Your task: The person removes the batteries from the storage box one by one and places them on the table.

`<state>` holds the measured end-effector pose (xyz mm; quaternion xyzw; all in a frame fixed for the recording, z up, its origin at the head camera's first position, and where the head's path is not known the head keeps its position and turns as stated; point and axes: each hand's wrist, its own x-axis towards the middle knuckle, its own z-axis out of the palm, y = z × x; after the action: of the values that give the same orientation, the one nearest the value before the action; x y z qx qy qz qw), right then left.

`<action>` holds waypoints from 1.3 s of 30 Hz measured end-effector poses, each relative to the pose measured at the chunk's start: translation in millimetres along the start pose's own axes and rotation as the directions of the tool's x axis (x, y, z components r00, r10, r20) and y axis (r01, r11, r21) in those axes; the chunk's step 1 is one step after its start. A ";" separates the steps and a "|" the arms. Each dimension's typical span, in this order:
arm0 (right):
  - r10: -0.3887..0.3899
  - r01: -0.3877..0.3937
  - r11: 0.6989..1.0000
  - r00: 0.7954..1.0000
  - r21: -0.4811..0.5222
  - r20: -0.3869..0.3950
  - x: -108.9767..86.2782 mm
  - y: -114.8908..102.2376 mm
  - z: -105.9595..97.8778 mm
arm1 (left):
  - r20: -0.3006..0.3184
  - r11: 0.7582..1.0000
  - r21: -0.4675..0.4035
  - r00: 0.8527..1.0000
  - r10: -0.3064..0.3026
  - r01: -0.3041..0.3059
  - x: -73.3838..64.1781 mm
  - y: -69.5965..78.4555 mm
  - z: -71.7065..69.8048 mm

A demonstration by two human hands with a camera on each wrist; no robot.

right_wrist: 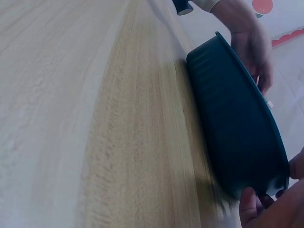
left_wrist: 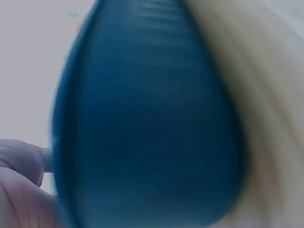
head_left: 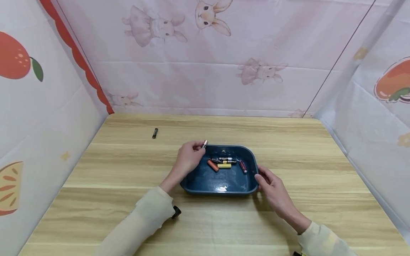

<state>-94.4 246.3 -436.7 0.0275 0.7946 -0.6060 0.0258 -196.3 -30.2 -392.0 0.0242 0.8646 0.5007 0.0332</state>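
Note:
A dark blue plastic basin [head_left: 213, 193] sits on the table, with several batteries inside: an orange one [head_left: 213, 165], a yellow one [head_left: 224, 166], a dark red one [head_left: 243, 166] and some dark ones bunched behind. My left hand [head_left: 188, 156] pinches a battery [head_left: 204, 144] with a silvery end, over the basin's back left corner. At the right end of the basin, my right hand [head_left: 273, 190] grips the rim, thumb on top and fingers at the outside wall. In the left wrist view the basin's wall [left_wrist: 152, 109] fills most of the frame and hides the battery.
A single black battery [head_left: 155, 133] lies by itself toward the back left of the wooden table [head_left: 105, 170]. Printed cloth walls [head_left: 198, 89] stand behind the table and along both sides. A black wrist device [head_left: 176, 212] shows at the left sleeve.

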 end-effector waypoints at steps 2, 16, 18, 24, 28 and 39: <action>0.004 -0.004 1.000 1.000 -0.003 -0.001 0.1 -0.5 -0.5 | -0.008 1.000 -0.030 1.000 -0.001 0.001 1.9 5.4 -10.5; 0.021 -0.021 1.000 1.000 -0.018 0.001 1.0 0.0 0.3 | -0.134 0.999 -0.026 0.990 -0.050 0.047 36.8 2.4 -84.8; 0.022 -0.022 0.999 1.000 -0.023 0.002 1.2 0.5 -0.2 | -0.154 0.998 -0.039 0.987 -0.056 0.050 41.1 -0.9 -93.7; 0.020 -0.020 1.000 1.000 -0.014 0.001 2.3 1.8 -0.3 | -0.213 0.997 -0.042 0.974 -0.078 0.071 53.1 -15.4 -113.8; 0.024 -0.024 1.000 1.000 -0.010 0.000 2.6 2.5 -0.1 | -0.241 0.994 -0.050 0.965 -0.106 0.096 60.7 -29.1 -121.7; 0.026 -0.026 1.000 1.000 -0.003 0.003 2.7 2.1 -0.8 | -0.310 0.984 0.003 0.936 -0.168 0.177 81.2 -75.5 -138.9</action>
<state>-96.9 247.7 -438.7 0.0370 0.7950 -0.6044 0.0350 -289.2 -181.6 -391.3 -0.1297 0.8655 0.4802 -0.0586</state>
